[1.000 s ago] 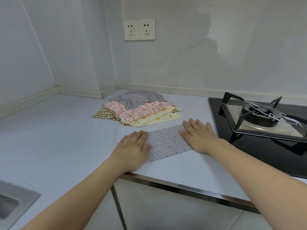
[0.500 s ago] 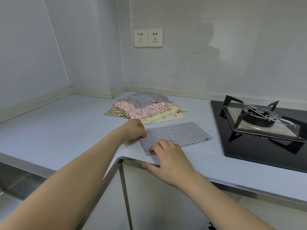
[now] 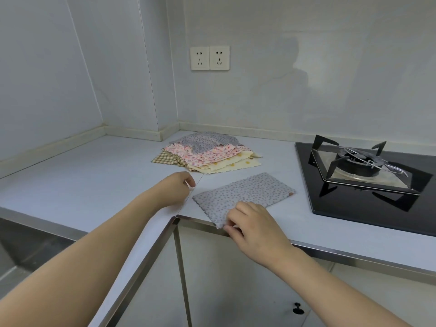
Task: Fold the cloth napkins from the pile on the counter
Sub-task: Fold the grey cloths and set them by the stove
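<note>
The folded grey napkin (image 3: pixel 245 194) lies on the worktop (image 3: pixel 82 180) near its front edge, the pile (image 3: pixel 207 154) at its 11 o'clock. The right hand (image 3: pixel 253 224) pinches the napkin's near corner at the edge. The left hand (image 3: pixel 177 188), fingers curled, holds nothing, at the napkin's 9 o'clock.
</note>
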Demonstrator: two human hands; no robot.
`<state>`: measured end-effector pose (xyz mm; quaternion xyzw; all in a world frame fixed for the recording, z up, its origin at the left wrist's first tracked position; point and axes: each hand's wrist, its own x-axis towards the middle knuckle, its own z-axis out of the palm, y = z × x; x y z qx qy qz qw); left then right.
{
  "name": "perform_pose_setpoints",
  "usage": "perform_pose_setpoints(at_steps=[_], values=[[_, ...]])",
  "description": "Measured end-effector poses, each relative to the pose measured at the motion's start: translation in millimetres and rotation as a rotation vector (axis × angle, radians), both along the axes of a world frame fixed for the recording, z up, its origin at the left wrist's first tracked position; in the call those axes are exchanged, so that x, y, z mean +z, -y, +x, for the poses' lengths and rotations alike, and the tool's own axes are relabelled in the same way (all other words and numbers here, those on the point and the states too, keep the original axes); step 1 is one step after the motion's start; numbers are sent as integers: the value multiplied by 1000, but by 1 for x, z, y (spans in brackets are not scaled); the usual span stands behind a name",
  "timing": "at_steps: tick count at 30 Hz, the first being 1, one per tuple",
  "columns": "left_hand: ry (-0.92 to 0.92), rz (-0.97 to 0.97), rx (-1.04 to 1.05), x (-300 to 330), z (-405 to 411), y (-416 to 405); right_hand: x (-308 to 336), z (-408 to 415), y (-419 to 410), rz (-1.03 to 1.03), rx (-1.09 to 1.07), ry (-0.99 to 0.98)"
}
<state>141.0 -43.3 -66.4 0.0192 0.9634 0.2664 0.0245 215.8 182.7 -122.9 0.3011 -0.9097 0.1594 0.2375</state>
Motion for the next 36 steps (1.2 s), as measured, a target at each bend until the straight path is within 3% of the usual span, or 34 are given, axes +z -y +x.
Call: perform_pose_setpoints(at_steps=[5, 8, 10, 14, 17, 19, 21, 24, 30, 36], values=[[9, 56, -83, 2, 16, 4, 9, 5, 13, 106, -31, 103], [21, 15, -173, 2, 24, 2, 4, 5, 27, 152, -18, 56], [56, -56, -252, 3, 31, 1, 6, 4, 22, 29, -17, 107], [15, -271, -379, 3, 38, 0, 22, 8, -4, -381, -100, 387], [22, -107, -365, 3, 36, -10, 31, 8, -21, -665, -168, 500], [26, 64, -374, 5, 34, -20, 34, 7, -30, -734, -198, 579], [54, 193, -353, 7, 31, -29, 35, 6, -38, -737, -230, 626], [126, 229, -320, 5, 24, -40, 36, 2, -49, -731, -280, 621], [88, 376, -181, 0, 1, -78, 54, -33, -81, -499, -390, 594], [-151, 102, -51, -6, -38, -126, 61, -84, -103, -399, -431, 558]])
